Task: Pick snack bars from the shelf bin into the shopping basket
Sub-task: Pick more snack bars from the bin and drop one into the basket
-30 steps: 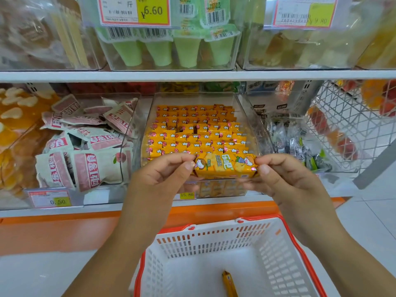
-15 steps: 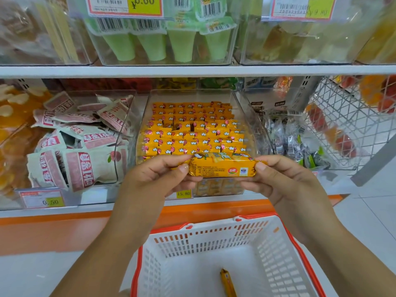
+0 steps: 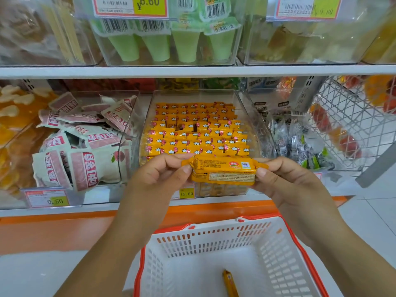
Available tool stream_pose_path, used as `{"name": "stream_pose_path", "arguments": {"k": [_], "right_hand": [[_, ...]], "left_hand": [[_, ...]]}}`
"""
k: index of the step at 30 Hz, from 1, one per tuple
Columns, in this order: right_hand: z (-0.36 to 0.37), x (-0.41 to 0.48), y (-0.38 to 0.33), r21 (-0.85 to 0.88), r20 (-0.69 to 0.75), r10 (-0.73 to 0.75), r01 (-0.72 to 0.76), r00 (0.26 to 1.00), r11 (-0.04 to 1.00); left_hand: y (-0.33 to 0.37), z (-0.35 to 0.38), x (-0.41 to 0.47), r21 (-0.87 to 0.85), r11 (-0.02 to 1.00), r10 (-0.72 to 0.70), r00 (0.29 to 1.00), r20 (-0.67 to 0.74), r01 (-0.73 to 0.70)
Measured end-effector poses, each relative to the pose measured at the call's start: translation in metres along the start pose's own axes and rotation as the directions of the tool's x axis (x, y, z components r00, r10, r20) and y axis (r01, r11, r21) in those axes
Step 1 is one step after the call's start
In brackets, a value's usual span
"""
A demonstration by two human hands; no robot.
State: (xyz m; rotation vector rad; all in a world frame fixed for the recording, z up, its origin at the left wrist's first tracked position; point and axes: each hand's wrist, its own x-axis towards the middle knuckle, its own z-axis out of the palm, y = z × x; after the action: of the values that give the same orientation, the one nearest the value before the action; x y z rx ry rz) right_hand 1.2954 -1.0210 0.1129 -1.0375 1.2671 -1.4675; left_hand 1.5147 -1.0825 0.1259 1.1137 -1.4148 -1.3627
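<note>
Turned over since a second ago: snack bar (image 3: 222,171), orange-yellow wrapper, its cartoon front rolled away so that the back panel faces the camera, with fine print, a small red logo and a code square, all too small to read. Held level in the air at the front lip of the shelf bin (image 3: 252,116), with the shopping basket (image 3: 300,243) lower and nearer. Left hand (image 3: 158,176) and right hand (image 3: 285,181) each pinch one crimped end, fingers (image 3: 185,169) clamped on the wrapper. Bin: clear plastic, open top, rows of like bars standing on end, a dark gap in the middle rows; yellow tag (image 3: 186,193) on its front reads 15.80. Basket: white lattice, red rim, open floor apart from one loose bar (image 3: 230,282) lying at the near side. Left neighbour: pink-and-white packets (image 3: 85,168), price label (image 3: 54,200) reading 0.50. Upper shelf: green cups (image 3: 186,46) with barcodes, shelf ticket (image 3: 150,4) reading ¥6.60. Right: wire rack (image 3: 347,116), white floor beside it.
</note>
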Motion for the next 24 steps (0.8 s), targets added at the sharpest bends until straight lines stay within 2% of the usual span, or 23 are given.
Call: {"name": "stream_pose_path", "arguments": {"k": [5, 9, 13, 18, 24], "right_hand": [[0.004, -0.002, 0.002, 0.042, 0.028, -0.013, 0.012, 1.0, 0.999], [0.009, -0.005, -0.002, 0.094, -0.026, -0.046, 0.048, 0.999, 0.994], [0.008, -0.006, -0.001, 0.024, -0.043, -0.074, 0.075, 0.996, 0.997], [0.005, -0.005, 0.001, 0.032, 0.026, -0.032, 0.031, 0.999, 0.999], [0.006, -0.004, -0.001, 0.113, 0.044, -0.024, 0.019, 0.999, 0.993]], "left_hand": [[0.0, 0.01, -0.003, 0.017, 1.0, 0.006, 0.999, -0.046, -0.005], [0.004, 0.011, -0.004, -0.052, 0.998, 0.016, 0.997, -0.078, -0.02], [0.003, 0.01, -0.006, -0.071, 0.997, 0.018, 0.996, -0.092, -0.024], [0.004, 0.005, -0.006, -0.083, 0.997, -0.007, 1.0, 0.024, 0.009], [-0.003, 0.0, -0.001, -0.127, 0.99, -0.052, 0.998, 0.04, 0.057]]}}
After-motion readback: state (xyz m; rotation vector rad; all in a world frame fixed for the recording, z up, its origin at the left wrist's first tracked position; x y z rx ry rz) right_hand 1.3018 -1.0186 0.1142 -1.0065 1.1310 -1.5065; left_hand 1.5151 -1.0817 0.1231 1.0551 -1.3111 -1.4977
